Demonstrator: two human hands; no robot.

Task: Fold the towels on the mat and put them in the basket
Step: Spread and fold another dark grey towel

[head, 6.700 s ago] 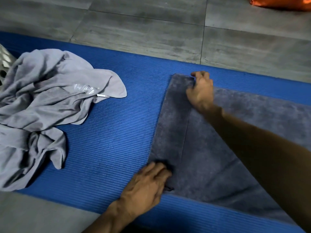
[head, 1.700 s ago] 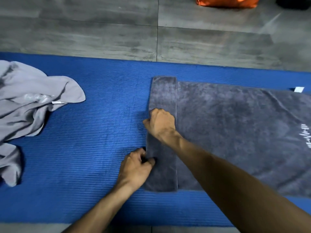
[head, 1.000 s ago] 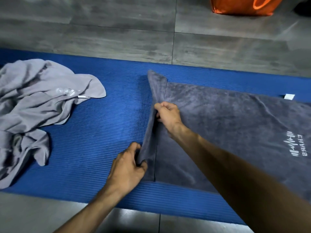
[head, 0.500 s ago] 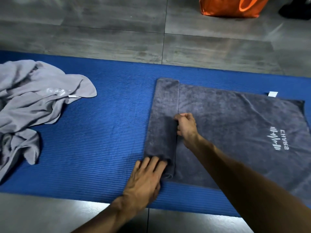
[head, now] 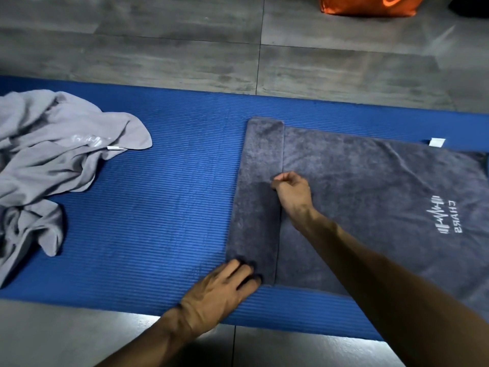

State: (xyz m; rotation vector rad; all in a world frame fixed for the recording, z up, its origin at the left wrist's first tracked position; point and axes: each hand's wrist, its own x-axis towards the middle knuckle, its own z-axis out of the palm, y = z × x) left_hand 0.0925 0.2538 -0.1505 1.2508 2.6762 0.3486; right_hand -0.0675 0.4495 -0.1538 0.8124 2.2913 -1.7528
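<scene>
Lying flat: dark grey towel point(head: 370, 197) spread on the blue mat point(head: 169, 207), its left end turned over into a narrow band.
Left hand point(head: 219, 292): fingers straight, pressing the band's near corner.
Right hand point(head: 292, 192): fingers curled at the band's inner edge; whether they pinch cloth cannot be told.
Light grey towel point(head: 53, 160): crumpled, well apart at left.
Orange bag point(head: 367, 6): on the floor beyond.

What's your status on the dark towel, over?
Left hand flat, pressing fold's near end. Right hand pinching fold edge. Dark towel part-folded on mat. Light towel crumpled, clear. Basket not in view.
</scene>
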